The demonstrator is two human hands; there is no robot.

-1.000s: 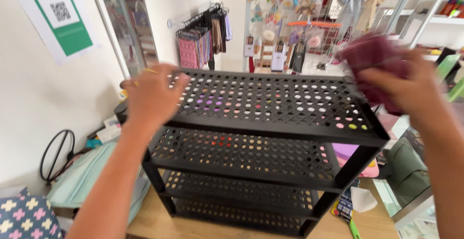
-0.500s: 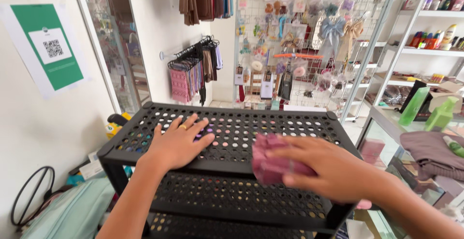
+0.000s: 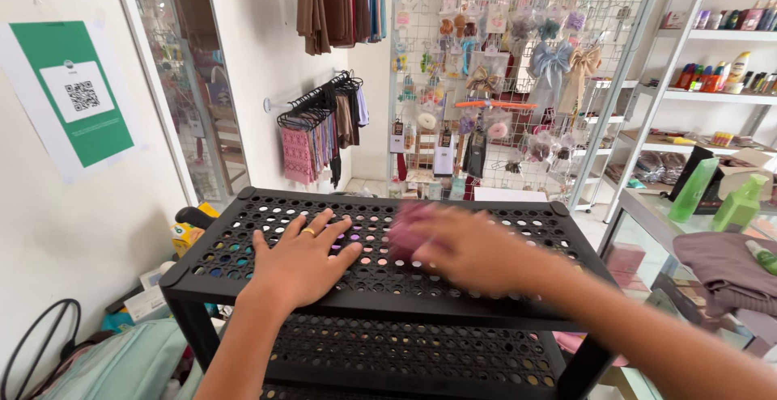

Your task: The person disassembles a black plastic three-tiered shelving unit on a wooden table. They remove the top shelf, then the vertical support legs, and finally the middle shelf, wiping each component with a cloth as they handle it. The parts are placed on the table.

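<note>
Head view, left hand: left hand (image 3: 301, 261) lies flat, palm down, fingers spread on the top tier of the black perforated plastic shelf rack (image 3: 518, 307); gold ring on one finger, gripping nothing.
Head view, right hand: right hand (image 3: 477, 248) is blurred by motion, pressed over a crumpled dusty-pink cloth (image 3: 411, 230); fingers look curled onto it, but how tight is honestly hard to tell.
Cloth spot: on the top tier, about mid-shelf, just right of the left hand's fingertips.
Behind the rack: white wire grid panel (image 3: 639, 12) hung with bows and small accessories, plus a rail of hanging scarves (image 3: 320, 129).
Left wall: green and white paper poster (image 3: 73, 93).
Right side: green plastic bottles (image 3: 716, 194) on a counter, folded brownish fabric (image 3: 724, 262) beside them.
</note>
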